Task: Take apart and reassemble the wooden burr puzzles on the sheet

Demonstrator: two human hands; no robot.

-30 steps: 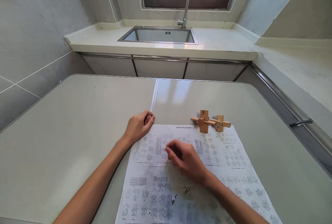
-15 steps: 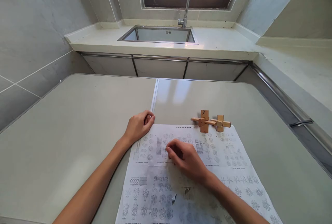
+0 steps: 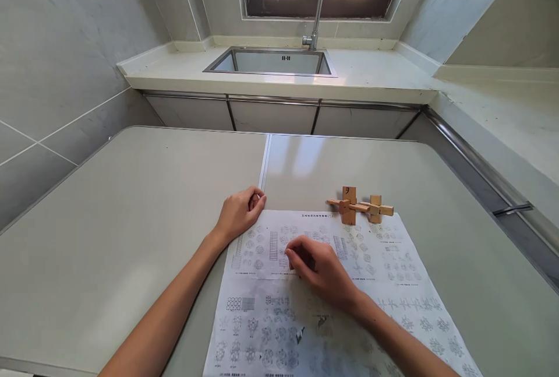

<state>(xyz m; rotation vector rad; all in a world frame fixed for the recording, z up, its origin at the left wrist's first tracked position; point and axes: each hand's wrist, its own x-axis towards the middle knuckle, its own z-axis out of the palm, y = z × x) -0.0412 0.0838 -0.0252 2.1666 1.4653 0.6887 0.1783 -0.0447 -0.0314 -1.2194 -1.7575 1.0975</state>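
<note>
A large printed sheet [image 3: 349, 289] covered with small diagrams lies on the table, with creases and a few torn dark spots. My left hand [image 3: 241, 211] rests at its upper left corner, fingers curled in a loose fist, nothing visible in it. Over the upper middle of the sheet is my right hand [image 3: 321, 266], also closed, thumb near the bent index finger; I see nothing held. Across the sheet's top right edge stand interlocking wooden puzzle pieces [image 3: 349, 207], crossed together, the left upright bearing a dark mark. Neither hand touches them.
The pale table [image 3: 109, 237] has a seam [image 3: 265, 161] running through its far half. Beyond it are a counter [image 3: 174, 77] with a sink [image 3: 279, 62], a curved faucet [image 3: 321, 4] and a window. Tiled walls and a side counter [image 3: 515, 115] flank the table.
The whole view has shifted slightly, so everything sits a little further right and lower. Both hands keep their pose and place over the sheet; the wooden pieces have not moved.
</note>
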